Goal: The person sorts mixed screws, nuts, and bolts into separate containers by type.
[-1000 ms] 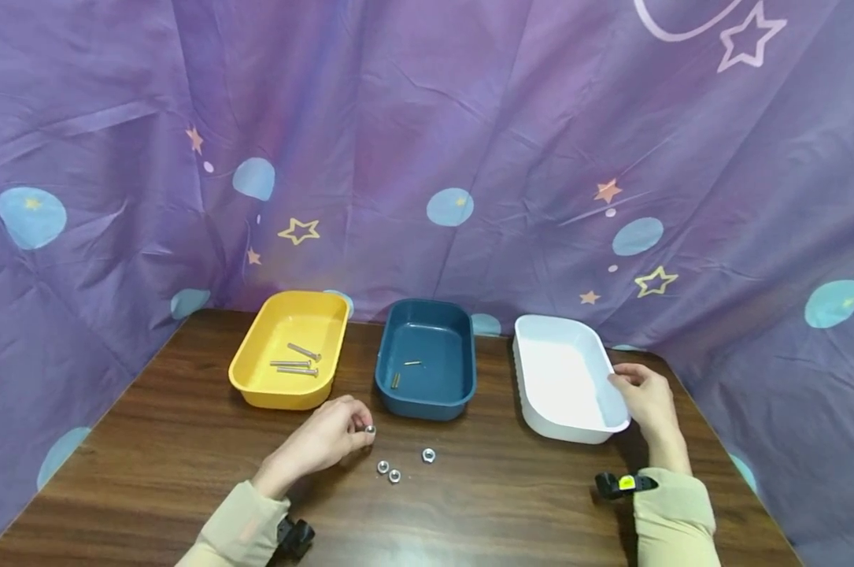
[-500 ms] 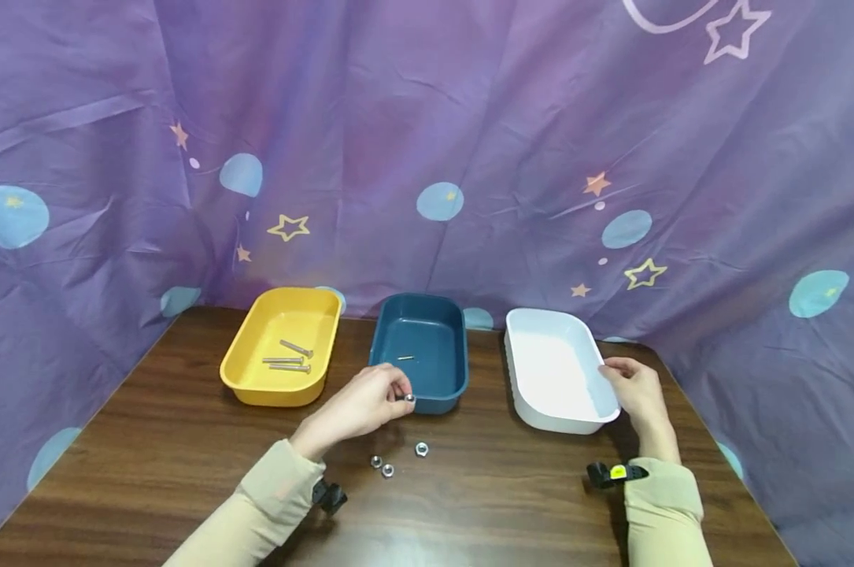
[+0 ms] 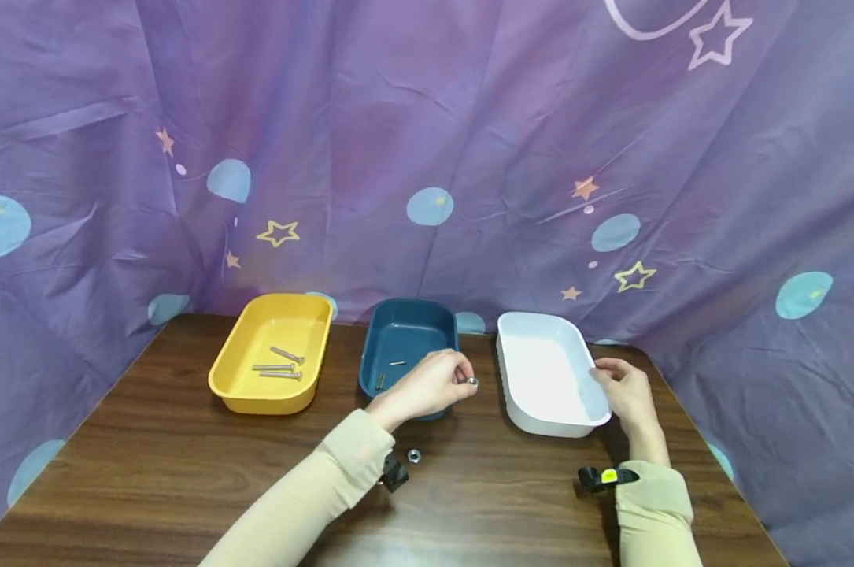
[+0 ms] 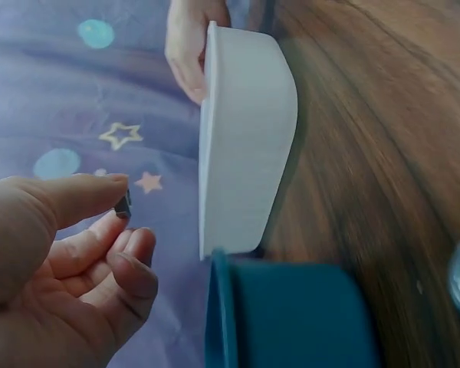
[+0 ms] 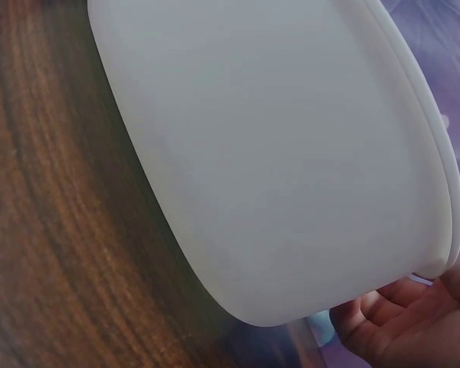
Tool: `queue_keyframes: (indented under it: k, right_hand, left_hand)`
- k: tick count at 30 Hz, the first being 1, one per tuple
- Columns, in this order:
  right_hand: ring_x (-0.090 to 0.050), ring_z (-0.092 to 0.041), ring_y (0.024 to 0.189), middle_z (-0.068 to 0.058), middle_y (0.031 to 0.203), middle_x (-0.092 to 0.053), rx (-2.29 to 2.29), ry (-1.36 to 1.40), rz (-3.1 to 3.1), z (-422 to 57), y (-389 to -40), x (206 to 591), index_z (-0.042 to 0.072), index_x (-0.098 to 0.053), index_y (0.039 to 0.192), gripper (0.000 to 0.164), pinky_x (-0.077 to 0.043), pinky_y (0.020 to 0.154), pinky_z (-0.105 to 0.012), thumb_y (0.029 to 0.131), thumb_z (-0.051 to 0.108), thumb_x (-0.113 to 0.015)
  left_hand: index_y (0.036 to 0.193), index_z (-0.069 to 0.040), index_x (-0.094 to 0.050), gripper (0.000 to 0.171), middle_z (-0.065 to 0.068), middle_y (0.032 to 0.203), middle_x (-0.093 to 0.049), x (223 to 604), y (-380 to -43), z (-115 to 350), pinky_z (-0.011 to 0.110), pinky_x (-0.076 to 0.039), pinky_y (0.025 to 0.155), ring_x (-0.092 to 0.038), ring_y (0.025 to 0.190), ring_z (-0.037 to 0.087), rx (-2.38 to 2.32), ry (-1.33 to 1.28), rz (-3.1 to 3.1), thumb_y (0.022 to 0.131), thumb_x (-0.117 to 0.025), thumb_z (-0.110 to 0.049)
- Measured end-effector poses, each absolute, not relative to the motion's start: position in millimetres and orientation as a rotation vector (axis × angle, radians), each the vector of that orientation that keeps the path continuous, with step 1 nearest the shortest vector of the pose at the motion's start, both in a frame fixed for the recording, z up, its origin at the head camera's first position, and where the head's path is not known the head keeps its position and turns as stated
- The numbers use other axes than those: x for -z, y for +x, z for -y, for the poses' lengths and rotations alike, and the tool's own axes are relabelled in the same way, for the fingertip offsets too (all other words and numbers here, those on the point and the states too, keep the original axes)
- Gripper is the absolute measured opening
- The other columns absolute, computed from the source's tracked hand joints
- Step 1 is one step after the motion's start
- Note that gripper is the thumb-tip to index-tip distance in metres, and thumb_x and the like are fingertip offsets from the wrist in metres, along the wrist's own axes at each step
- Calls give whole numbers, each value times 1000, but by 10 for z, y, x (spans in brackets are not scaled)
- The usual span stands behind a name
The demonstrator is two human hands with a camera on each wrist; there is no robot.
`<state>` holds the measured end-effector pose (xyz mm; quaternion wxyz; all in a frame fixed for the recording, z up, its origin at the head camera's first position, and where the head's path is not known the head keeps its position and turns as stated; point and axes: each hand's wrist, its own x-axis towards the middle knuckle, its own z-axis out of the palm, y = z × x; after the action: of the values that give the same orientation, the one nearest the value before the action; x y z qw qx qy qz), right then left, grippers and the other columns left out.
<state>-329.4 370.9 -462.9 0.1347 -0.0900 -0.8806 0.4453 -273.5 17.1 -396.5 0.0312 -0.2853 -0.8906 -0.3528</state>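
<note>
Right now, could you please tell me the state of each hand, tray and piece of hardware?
Left hand: pinching the held nut
Held nut: raised
Right hand: gripping the white tray
White tray: uncovered, no contents visible
Blue tray: uncovered, partly hidden
Two brass pieces: lying in the blue tray
Yellow tray: uncovered
Three bolts: lying in the yellow tray
Loose nut: flat on the table

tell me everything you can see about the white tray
The white tray is longer than wide, with rounded corners, smooth plastic-looking walls and a thin rim. It stands on the brown wood-look table, open side up, to the right of the blue tray and apart from it. The right hand holds it at the rim on its right side.
</note>
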Motion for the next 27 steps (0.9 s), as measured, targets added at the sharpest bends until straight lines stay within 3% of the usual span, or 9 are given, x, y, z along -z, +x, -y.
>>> queue_keyframes:
  k: [7,17,27]
  right_hand:
    - [-57,-10,70,-16,94,-64,-1321,-238,2564,-3671,-3309,4655,-7,-62,117,31,-49,57,-24,94,13,-62]
    - [-57,-12,72,-18,99,-65,-1206,-260,2616,-3740,-3278,4600,-6,-62,118,34,-48,57,-24,95,18,-61]
    - [-57,-11,71,-19,98,-65,-1207,-244,2603,-3703,-3272,4641,-7,-62,118,34,-48,56,-24,96,20,-60]
  left_hand:
    - [91,-9,-68,12,-6,80,-60,4026,-3011,-553,16,-44,69,-55,75,5,1005,-902,2766,89,-71,-20]
    - [98,-9,-69,16,-4,88,-61,3993,-3385,-1153,14,-41,72,-55,80,6,854,-928,2773,90,-68,-23]
    - [93,-14,-68,12,-10,82,-59,4116,-3718,-1363,13,-40,67,-54,74,2,853,-840,2809,89,-71,-25]
